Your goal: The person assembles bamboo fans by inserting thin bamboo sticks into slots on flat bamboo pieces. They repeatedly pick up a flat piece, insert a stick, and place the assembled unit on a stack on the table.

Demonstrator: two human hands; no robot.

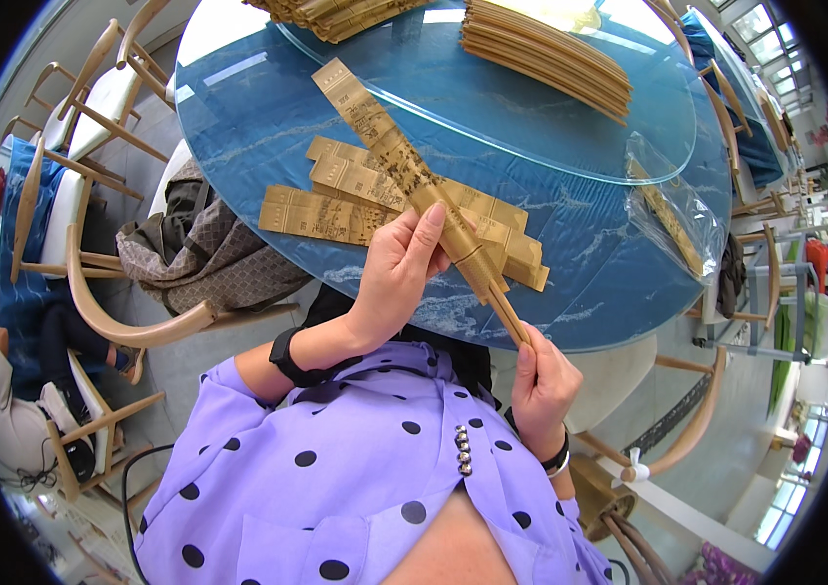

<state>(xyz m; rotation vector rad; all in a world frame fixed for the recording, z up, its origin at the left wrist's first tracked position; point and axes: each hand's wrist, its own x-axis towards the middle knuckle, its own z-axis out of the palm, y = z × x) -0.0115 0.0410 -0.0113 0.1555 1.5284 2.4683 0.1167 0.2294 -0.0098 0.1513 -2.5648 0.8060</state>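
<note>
A long gold paper chopstick sleeve [375, 122] with dark printed decoration slants over the near edge of the table. My left hand [404, 255] is closed around its middle, thumb on top. From its lower end sticks out a narrow golden-brown piece that looks like a pair of chopsticks [506, 314]. My right hand [543, 385] pinches the near tip of that piece between thumb and fingers. How far the sticks reach inside the sleeve is hidden. Beneath and behind my left hand, several more gold sleeves [312, 216] lie fanned out on the blue table.
The round table [590, 302] carries a glass turntable [531, 161]. On it rest a stack of gold sleeves [546, 60] and another pile [331, 18]. A clear plastic bag [692, 210] holds a gold strip. Wooden chairs stand around; a patterned bag [204, 244] sits on one. Another person sits far left.
</note>
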